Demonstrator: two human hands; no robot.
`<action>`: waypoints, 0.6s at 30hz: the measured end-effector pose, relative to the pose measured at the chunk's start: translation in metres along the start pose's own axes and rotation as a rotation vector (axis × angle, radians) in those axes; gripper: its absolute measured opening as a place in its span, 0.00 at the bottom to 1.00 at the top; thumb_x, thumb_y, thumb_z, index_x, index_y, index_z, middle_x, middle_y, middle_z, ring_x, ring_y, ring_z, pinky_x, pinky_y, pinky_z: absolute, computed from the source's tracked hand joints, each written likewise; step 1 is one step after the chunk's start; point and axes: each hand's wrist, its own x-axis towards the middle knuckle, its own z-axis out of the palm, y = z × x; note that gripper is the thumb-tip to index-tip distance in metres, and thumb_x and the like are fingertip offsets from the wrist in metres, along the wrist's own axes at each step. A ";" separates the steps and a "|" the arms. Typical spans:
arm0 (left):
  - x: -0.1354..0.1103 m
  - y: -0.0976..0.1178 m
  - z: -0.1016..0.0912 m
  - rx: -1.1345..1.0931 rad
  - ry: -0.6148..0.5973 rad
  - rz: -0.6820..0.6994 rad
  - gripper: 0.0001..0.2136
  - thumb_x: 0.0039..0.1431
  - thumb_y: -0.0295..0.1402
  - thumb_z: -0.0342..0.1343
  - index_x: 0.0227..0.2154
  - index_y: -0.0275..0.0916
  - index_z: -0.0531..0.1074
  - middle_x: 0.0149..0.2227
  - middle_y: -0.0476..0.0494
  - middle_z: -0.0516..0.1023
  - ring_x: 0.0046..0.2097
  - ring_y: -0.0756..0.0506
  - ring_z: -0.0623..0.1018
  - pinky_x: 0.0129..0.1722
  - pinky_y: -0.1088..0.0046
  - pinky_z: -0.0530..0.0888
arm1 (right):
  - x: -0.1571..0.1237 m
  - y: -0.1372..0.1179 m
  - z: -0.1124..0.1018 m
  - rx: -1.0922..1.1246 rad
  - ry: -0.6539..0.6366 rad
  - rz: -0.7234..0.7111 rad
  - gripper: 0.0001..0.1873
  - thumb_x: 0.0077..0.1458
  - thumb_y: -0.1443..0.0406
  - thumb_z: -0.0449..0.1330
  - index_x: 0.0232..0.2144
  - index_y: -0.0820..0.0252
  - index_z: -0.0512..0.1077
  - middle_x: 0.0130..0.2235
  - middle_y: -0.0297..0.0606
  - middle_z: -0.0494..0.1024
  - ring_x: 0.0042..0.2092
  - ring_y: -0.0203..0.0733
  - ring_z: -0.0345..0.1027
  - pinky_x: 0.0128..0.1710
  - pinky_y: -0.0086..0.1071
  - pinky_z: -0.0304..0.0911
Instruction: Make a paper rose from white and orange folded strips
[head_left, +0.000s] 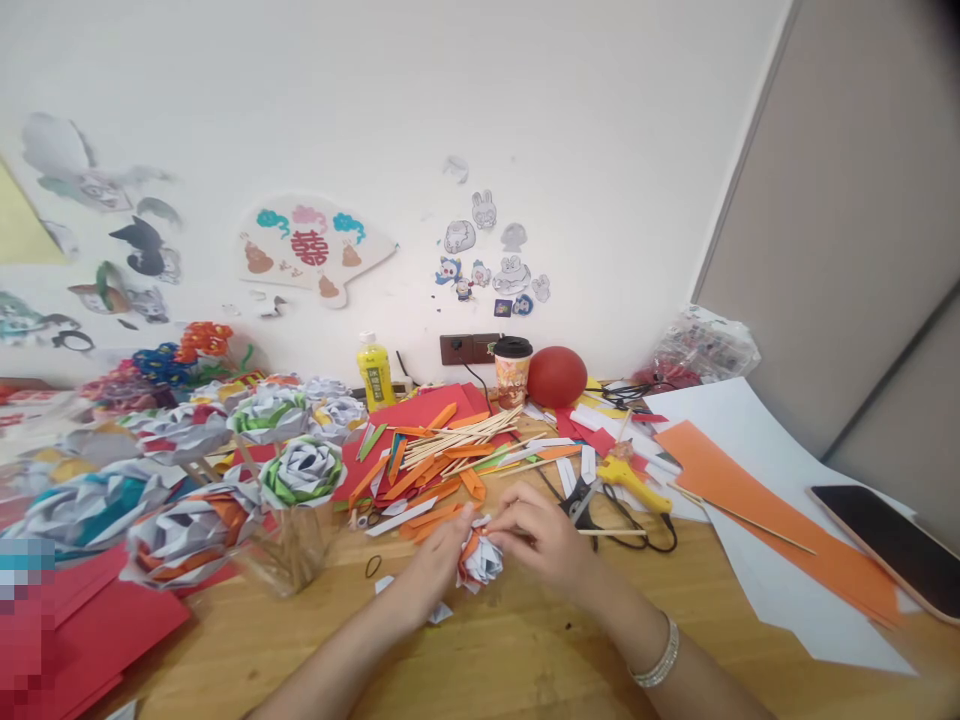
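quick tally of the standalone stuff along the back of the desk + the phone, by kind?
Yellow bottle: 1
Paper cup with lid: 1
Red balloon: 1
Phone: 1
Total: 4

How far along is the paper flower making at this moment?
Done: several finished paper roses stand on sticks at the left. In hand: the left hand and right hand together pinch a small white-and-orange paper flower, only partly formed. Left: many loose orange paper strips and a pile of wooden sticks lie unused behind the hands.
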 end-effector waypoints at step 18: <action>0.005 -0.006 0.004 0.005 -0.016 0.005 0.20 0.55 0.46 0.36 0.25 0.38 0.67 0.29 0.43 0.72 0.37 0.44 0.69 0.40 0.70 0.66 | -0.003 -0.001 0.009 -0.323 -0.039 -0.046 0.13 0.60 0.66 0.44 0.33 0.62 0.67 0.33 0.39 0.68 0.31 0.35 0.64 0.31 0.27 0.62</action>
